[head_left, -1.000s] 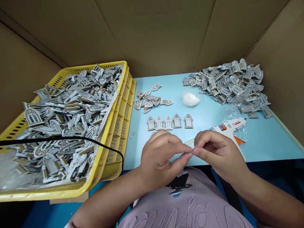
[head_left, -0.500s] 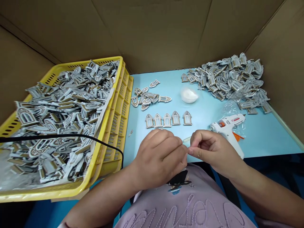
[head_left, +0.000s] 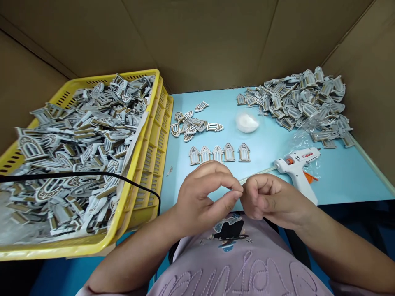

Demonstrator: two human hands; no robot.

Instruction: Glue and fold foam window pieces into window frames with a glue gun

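My left hand (head_left: 210, 195) is in front of my chest, its thumb and forefinger pinched at the tips against my right hand. Whatever lies in that pinch is too small to make out. My right hand (head_left: 274, 199) touches it, fingers curled and thumb pressed in, with its contents hidden. Just beyond my hands, several small arched window pieces (head_left: 229, 152) stand in a row, grey-white with brownish edges. To the right of them lies a white glue gun (head_left: 298, 164) with an orange trigger, a glue stick (head_left: 262, 172) reaching from its back end toward my hands.
A yellow crate (head_left: 123, 222) heaped with window pieces fills the left, a black cable (head_left: 92, 174) crossing it. Loose pieces (head_left: 193, 125) lie mid-table, beside a white mound in clear plastic (head_left: 247, 122). A large pile (head_left: 296, 100) sits back right, near crumpled clear film (head_left: 304, 133). Cardboard walls (head_left: 203, 45) enclose the table.
My left hand has rolled over, so its thumb and forefinger pinch now shows. My right hand has turned inward, its fingers curling more. The things on the table stay put.
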